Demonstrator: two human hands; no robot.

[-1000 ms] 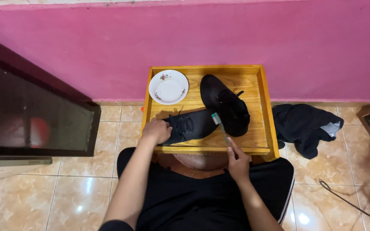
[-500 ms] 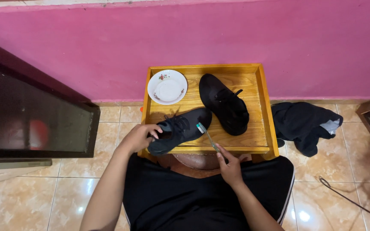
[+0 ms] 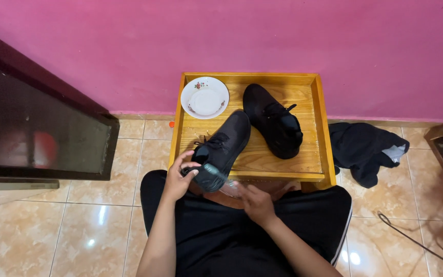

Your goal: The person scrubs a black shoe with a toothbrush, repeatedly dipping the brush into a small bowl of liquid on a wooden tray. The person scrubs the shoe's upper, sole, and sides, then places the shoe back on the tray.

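Head view: left hand (image 3: 178, 179) curls around the heel of a black shoe (image 3: 220, 149), tilting it off the wooden tray (image 3: 320, 110). Right hand (image 3: 255, 201), just beside the heel, pinches a blurred toothbrush (image 3: 230, 188) at its sole. Scrubbing the heel seems underway; next calls for a steady grip and short strokes. Beyond the hands lie a second shoe (image 3: 275, 120) and a white saucer (image 3: 204, 97); right, dark cloth (image 3: 365, 149).

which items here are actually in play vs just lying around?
In play:
- left hand gripping the heel of the near black shoe
- right hand below that shoe, with a blurred brush-like item I can't make out
- wooden tray table bearing the shoe's toe

Lying about:
- second black shoe
- white saucer
- dark garment on the floor
- cable
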